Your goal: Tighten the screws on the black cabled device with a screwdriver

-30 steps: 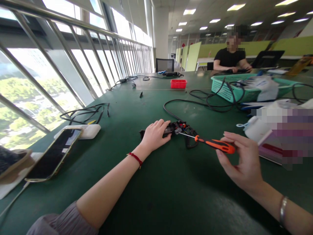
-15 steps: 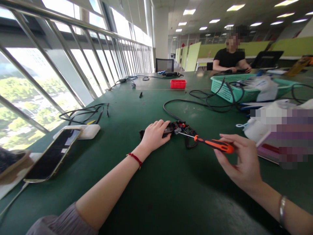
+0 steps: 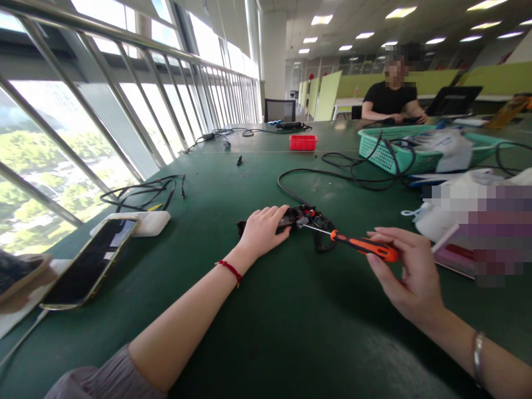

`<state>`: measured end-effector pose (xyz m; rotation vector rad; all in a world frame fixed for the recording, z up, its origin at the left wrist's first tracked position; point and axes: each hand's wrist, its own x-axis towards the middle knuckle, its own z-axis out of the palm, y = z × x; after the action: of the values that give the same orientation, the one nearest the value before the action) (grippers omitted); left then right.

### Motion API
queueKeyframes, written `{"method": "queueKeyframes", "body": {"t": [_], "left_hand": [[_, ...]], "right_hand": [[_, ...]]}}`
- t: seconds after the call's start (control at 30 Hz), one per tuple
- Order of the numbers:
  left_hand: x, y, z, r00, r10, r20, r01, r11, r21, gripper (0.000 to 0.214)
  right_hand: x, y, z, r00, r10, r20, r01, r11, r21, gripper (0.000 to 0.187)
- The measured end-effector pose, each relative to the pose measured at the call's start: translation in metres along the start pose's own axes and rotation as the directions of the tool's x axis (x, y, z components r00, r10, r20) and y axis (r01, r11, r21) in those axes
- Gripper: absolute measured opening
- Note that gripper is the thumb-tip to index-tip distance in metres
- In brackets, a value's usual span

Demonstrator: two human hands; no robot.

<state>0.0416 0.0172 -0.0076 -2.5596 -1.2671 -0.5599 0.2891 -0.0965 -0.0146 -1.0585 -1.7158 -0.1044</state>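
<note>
My left hand (image 3: 262, 230) is wrapped over a black corded device (image 3: 293, 217) lying on the green table, its fingers closed around the body. The device's right end shows bare inner parts, with wires and a bit of red. An orange and black screwdriver (image 3: 364, 246) slants across from the right, its thin metal shaft touching or just in front of those inner parts. The handle's end sits between the thumb and fingers of my right hand (image 3: 409, 271). What lies under my left palm is hidden.
A black cord runs from the device toward a teal basket (image 3: 382, 158) of bags. Beyond stands a red bin (image 3: 303, 143). At left lie a phone (image 3: 89, 263), a white case (image 3: 153, 223) and a cable (image 3: 143, 188). A person (image 3: 391, 100) sits across the table.
The fingers of my right hand have shifted slightly on the screwdriver handle. My left hand and the device stay where they were.
</note>
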Motion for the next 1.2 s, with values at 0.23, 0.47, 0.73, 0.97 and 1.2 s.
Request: {"method": "queueKeyframes", "body": {"t": [0.23,0.47,0.73,0.97,1.2], "left_hand": [[-0.0004,-0.0013,0.0012,1.000,0.003,-0.003,-0.003,1.000,0.014,0.043],[-0.0005,-0.0012,0.0019,1.000,0.001,-0.003,-0.001,1.000,0.012,0.042],[-0.0001,0.0006,-0.0011,1.000,-0.005,0.005,0.005,1.000,0.012,0.043],[-0.0004,-0.0007,-0.0001,1.000,0.004,0.010,-0.004,1.000,0.019,0.049],[0.0000,-0.0019,-0.0022,0.999,-0.009,0.048,0.008,1.000,0.009,0.051]], "right_hand": [[0.0025,-0.0006,0.0004,0.997,-0.072,0.012,0.072,0.994,-0.076,0.023],[0.0021,-0.0012,-0.0007,0.998,0.042,0.047,-0.037,0.995,-0.095,0.019],[0.0018,-0.0012,0.0007,0.996,-0.077,-0.042,0.072,0.992,-0.103,0.033],[0.0021,-0.0024,-0.0016,0.997,0.033,0.069,-0.027,0.996,-0.089,0.014],[0.0040,-0.0009,0.0015,0.998,-0.044,-0.050,0.043,0.999,-0.022,0.036]]}}
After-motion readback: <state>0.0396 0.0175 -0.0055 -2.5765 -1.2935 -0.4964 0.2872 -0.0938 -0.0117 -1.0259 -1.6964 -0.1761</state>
